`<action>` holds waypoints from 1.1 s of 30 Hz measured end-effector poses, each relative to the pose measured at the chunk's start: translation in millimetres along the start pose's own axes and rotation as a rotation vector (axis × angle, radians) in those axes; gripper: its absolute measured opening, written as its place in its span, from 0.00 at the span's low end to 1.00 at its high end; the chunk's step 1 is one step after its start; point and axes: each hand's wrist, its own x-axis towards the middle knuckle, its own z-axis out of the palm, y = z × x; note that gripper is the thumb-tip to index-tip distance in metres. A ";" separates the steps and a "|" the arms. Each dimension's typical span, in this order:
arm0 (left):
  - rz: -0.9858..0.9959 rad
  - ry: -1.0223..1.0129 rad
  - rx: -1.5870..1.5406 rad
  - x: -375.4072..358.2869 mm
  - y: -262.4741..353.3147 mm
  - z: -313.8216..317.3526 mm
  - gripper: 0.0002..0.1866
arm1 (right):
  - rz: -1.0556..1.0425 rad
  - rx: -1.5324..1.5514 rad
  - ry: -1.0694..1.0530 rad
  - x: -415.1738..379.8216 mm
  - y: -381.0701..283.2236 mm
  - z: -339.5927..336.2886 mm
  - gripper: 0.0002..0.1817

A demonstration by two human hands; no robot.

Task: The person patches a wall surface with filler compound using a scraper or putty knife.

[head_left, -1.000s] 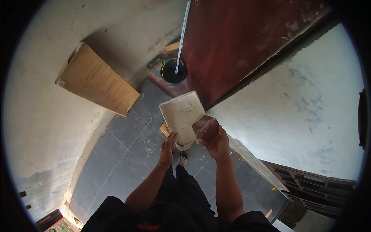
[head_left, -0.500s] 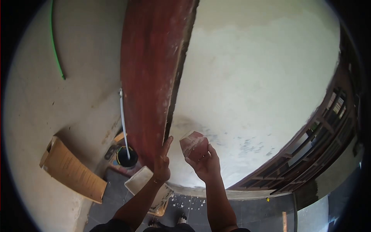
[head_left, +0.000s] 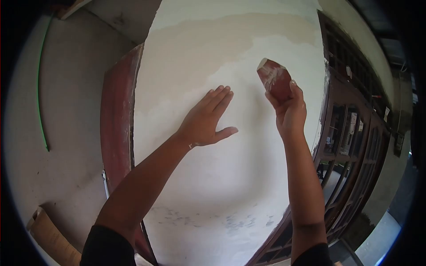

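Flat against the pale wall, my left hand has its fingers stretched out and its thumb spread, holding nothing. My right hand grips the lower end of a reddish-brown piece of sandpaper, its upper part smeared with whitish powder. The piece is higher than my left hand and to its right, in front of the wall. Whether it touches the wall I cannot tell. A beige patch crosses the wall's upper part, and dark marks show low down.
A red door panel borders the wall on the left. Dark window frames stand on the right. A green hose hangs at the far left, above a brown cardboard piece at the lower left.
The view has tilted up and turned right. Both hands have risen from low beside the door's edge to the wall's middle and upper part; the right still holds the sandpaper.
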 end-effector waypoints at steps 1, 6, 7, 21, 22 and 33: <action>0.006 0.008 0.011 16.1 -4.2 9.0 0.45 | -0.052 -0.121 -0.020 23.0 0.0 -3.2 0.29; 0.041 0.109 0.182 42.9 -19.5 39.2 0.46 | -0.604 -0.900 -0.279 103.3 20.6 -19.0 0.29; 0.075 0.099 0.205 42.3 -19.4 39.8 0.46 | -0.611 -0.893 -0.286 113.3 24.3 -19.1 0.29; 0.036 0.126 0.218 42.2 -21.0 42.9 0.43 | -1.059 -1.360 -0.247 142.6 56.1 -16.7 0.26; 0.022 0.110 0.219 42.2 -21.3 42.5 0.44 | -1.062 -1.366 -0.253 143.3 55.8 -16.3 0.26; 0.051 0.083 0.233 42.7 -21.9 40.9 0.44 | -1.069 -1.280 -0.225 125.1 55.6 -28.5 0.26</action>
